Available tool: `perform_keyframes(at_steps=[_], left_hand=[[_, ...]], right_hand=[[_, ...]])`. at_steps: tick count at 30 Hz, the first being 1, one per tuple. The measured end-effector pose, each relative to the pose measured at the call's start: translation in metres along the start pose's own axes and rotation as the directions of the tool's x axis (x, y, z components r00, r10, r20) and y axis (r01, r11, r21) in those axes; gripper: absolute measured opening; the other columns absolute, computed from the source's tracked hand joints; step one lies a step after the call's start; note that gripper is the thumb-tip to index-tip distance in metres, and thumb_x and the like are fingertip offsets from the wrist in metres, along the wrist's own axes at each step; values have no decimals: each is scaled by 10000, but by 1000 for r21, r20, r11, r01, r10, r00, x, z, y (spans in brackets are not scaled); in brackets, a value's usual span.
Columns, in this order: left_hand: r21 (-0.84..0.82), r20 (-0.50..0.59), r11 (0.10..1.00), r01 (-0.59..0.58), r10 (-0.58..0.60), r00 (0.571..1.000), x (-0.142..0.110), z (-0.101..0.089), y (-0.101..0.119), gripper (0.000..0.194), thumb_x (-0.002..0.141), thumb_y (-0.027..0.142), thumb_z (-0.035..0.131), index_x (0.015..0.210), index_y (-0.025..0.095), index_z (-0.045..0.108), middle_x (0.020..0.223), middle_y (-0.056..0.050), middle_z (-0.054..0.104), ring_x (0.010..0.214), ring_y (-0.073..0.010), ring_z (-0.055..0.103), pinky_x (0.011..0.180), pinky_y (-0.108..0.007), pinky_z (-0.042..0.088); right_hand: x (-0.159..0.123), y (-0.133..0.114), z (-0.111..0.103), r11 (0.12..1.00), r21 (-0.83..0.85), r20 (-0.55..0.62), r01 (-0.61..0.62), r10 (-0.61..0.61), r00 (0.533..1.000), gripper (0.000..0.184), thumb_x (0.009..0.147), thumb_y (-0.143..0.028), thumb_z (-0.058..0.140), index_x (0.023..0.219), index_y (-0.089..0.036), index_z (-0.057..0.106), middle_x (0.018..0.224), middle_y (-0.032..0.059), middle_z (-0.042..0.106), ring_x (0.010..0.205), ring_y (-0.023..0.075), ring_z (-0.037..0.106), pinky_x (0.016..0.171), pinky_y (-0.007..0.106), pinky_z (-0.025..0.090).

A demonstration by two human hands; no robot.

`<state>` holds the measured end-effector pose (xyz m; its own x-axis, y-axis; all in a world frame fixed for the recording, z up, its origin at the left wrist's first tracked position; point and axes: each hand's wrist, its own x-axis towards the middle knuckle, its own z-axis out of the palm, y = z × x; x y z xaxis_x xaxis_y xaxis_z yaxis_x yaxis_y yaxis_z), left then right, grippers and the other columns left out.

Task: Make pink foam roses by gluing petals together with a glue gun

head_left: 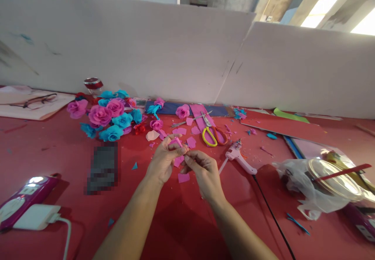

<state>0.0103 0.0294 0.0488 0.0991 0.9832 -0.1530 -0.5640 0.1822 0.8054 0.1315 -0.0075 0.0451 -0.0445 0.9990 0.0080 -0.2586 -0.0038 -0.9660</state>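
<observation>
My left hand is closed on a small pink paper piece held between thumb and fingers. Beside it, touching at the fingertips, my right hand is pinched; what lies between its fingers is too small to make out. Pink paper petals lie under and around both hands. Beyond them are scissors with one yellow and one orange-red handle, resting by a pink paper strip. To the right lies a pink glue gun. Pink, blue and red paper flowers are heaped at the left.
A pixelated dark object lies left of my hands. Further left are a purple power strip and a white charger. At right sit a plastic bag and a lidded bowl. A pale partition borders the red table's back.
</observation>
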Motion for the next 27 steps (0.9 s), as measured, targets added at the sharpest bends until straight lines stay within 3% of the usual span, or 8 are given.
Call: perform_keyframes(at_steps=[5, 10, 16, 22, 25, 27], left_hand=[[-4, 49, 1000, 9, -9, 999, -1, -1, 1, 532, 520, 56, 800, 968, 182, 543, 582, 70, 585, 529, -74, 550, 521, -175, 405], [-24, 12, 1000, -10, 10, 1000, 0, 1, 1, 485, 489, 65, 827, 867, 176, 542, 576, 78, 555, 518, -59, 525, 507, -162, 403], [-35, 124, 993, 115, -109, 986, 2, -6, 3, 439, 587, 166, 816, 967, 159, 597, 634, 11, 624, 574, -90, 569, 505, -171, 420], [-42, 254, 990, 135, -120, 960, 0, -12, 4, 464, 640, 168, 782, 1068, 169, 604, 617, 19, 619, 533, -102, 557, 523, -223, 460], [-55, 232, 991, 120, -105, 967, -1, -9, 6, 485, 603, 163, 800, 1053, 173, 620, 544, 37, 589, 508, -118, 557, 522, -244, 456], [-66, 180, 992, 107, -94, 979, -2, -6, 8, 502, 551, 138, 820, 1016, 179, 633, 508, 42, 584, 522, -123, 563, 538, -241, 453]], right_hand=[[1, -1, 2, 984, 128, 41, -124, 120, 992, 113, 742, -250, 673, 741, -140, 650, 626, -4, 625, 467, 98, 577, 517, 236, 469], [1, 2, 4, 990, 110, 47, -89, 84, 995, 132, 760, -269, 671, 731, -141, 651, 624, -6, 619, 485, 103, 590, 536, 239, 480], [1, -1, 3, 966, 214, 43, -145, 139, 989, 112, 739, -244, 691, 744, -136, 661, 615, 2, 644, 458, 87, 574, 507, 206, 458], [4, -3, -1, 878, 367, 168, -307, 262, 950, 162, 665, -241, 744, 754, -137, 659, 561, -12, 633, 390, 61, 529, 413, 160, 391], [4, -3, -1, 881, 346, 213, -324, 262, 941, 152, 682, -244, 734, 739, -133, 648, 552, -15, 624, 384, 61, 524, 414, 164, 396], [1, -4, 1, 916, 297, 187, -269, 220, 957, 145, 717, -255, 713, 743, -134, 637, 569, -8, 629, 405, 67, 541, 438, 173, 413]])
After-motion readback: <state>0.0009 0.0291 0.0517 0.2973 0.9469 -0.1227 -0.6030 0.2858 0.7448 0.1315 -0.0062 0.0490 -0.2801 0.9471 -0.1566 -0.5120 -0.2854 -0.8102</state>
